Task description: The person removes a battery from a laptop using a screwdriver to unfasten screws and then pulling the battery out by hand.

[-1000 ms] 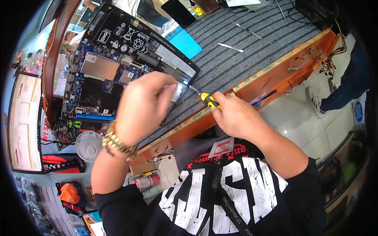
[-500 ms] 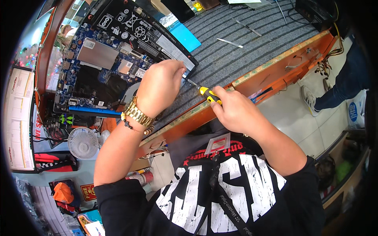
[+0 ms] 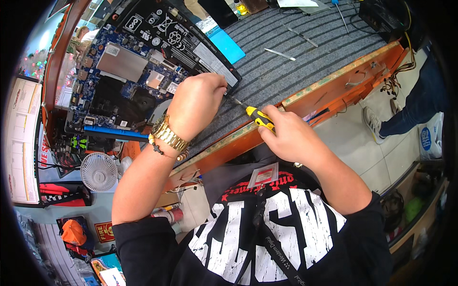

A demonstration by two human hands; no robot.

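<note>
My right hand [image 3: 288, 133] is closed round the yellow and black handle of a screwdriver [image 3: 256, 116]. Its thin shaft points up and left, with the tip close to my left fingertips. My left hand [image 3: 198, 97] bends over the near right corner of an opened laptop [image 3: 164, 88], thumb and fingers pinched together. Whatever may be between those fingers is too small or hidden to make out. A black battery [image 3: 164, 28] lies along the laptop's far side, and a blue circuit board [image 3: 88, 90] shows beside it.
Two metal tweezer-like tools [image 3: 280, 54] lie on the grey ribbed mat [image 3: 267, 78], beside a light blue pad [image 3: 228, 46]. A blue-handled screwdriver [image 3: 335, 2] is at the back. The bench's wooden edge [image 3: 334, 78] runs before me. A person's leg [image 3: 410, 112] stands at right.
My right hand has drawn the screwdriver slightly right and down, so its tip sits a little farther from my left fingers. My left hand stays pinched at the laptop's corner.
</note>
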